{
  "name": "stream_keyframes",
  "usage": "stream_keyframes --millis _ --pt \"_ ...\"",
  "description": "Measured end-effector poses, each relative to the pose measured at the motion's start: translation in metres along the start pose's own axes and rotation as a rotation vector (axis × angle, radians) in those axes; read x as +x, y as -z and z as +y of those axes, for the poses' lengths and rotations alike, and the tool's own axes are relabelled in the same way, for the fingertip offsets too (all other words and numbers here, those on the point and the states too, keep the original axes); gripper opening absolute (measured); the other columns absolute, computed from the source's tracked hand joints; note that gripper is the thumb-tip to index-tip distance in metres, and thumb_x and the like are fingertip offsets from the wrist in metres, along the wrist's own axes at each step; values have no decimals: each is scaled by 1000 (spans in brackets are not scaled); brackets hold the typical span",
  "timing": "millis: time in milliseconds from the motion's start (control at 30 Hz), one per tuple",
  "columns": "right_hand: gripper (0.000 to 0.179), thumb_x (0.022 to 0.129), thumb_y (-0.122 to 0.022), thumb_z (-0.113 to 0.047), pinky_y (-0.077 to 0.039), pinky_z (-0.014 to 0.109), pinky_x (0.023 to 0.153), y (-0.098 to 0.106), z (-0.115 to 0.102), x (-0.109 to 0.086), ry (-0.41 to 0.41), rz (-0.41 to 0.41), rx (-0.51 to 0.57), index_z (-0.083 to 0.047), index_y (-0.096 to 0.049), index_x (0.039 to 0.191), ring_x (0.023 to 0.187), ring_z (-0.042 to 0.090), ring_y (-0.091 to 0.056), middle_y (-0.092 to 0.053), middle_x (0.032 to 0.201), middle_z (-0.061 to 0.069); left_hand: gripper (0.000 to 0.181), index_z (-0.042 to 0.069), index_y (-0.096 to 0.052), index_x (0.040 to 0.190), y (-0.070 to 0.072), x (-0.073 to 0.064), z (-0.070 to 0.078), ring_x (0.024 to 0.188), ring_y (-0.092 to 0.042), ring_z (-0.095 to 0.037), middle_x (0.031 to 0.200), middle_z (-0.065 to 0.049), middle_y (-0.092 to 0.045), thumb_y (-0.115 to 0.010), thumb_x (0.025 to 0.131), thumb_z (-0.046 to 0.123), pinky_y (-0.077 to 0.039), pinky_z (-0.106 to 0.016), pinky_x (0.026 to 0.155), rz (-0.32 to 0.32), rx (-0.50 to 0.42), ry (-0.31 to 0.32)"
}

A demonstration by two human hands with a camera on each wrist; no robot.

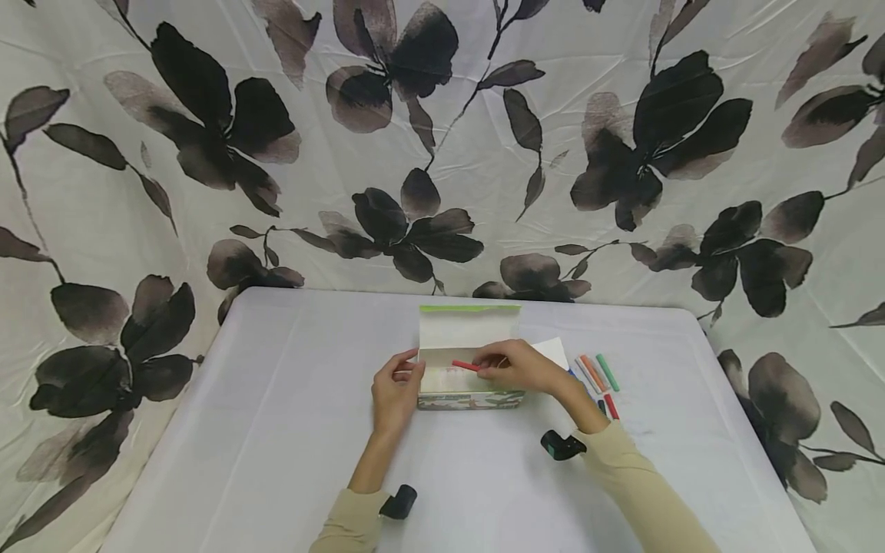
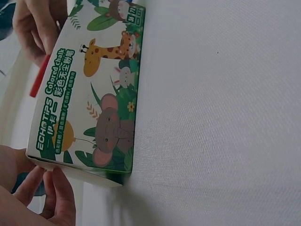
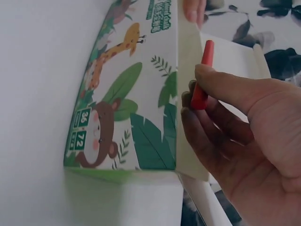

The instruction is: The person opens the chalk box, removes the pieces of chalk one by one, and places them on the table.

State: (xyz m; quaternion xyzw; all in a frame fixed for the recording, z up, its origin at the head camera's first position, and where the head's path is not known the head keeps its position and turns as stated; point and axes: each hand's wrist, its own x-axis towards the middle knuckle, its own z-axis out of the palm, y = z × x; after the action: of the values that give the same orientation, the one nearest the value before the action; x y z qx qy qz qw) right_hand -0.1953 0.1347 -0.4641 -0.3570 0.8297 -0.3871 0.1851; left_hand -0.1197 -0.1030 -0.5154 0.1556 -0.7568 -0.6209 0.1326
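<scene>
An open-lidded cardboard box printed "Colored chalk" stands on the white table, its lid raised at the back. Giraffe and elephant drawings cover its front. My left hand grips the left end of the box, thumb and fingers at that end's edge. Over the box's opening, my right hand pinches a red chalk stick between thumb and fingers. In the right wrist view the red stick slants upward beside the box's top edge. The front panel hides the box's inside in both wrist views.
Right of the box lie several chalk sticks: green, orange, red and others partly behind the right forearm. A white flap sticks out at the box's right end. A floral cloth hangs behind the table.
</scene>
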Motion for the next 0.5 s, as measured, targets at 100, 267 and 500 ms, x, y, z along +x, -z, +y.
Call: stream_keyframes --millis 100,267,500 --pt "20 97 -72 -10 -56 29 81 6 1 -7 -5 30 14 -2 -73 115 89 12 -65 -72 96 1 24 4 -75 118 0 0 1 81 -62 -17 97 -12 -69 -73 94 8 -48 -17 65 -2 5 1" --pt "20 96 -73 -12 -56 31 82 18 -1 -22 -27 85 33 -3 -74 114 90 15 -66 -71 97 2 25 3 -74 118 -1 0 1 80 -62 -15 97 -12 -69 -73 94 8 -49 -18 65 -1 4 4" --pt "21 96 -74 -15 -56 29 83 34 1 -43 -81 195 27 -6 -74 115 91 15 -65 -71 100 0 26 1 -73 120 -1 1 2 81 -62 -17 98 -13 -69 -73 94 8 -48 -17 65 -7 -8 8"
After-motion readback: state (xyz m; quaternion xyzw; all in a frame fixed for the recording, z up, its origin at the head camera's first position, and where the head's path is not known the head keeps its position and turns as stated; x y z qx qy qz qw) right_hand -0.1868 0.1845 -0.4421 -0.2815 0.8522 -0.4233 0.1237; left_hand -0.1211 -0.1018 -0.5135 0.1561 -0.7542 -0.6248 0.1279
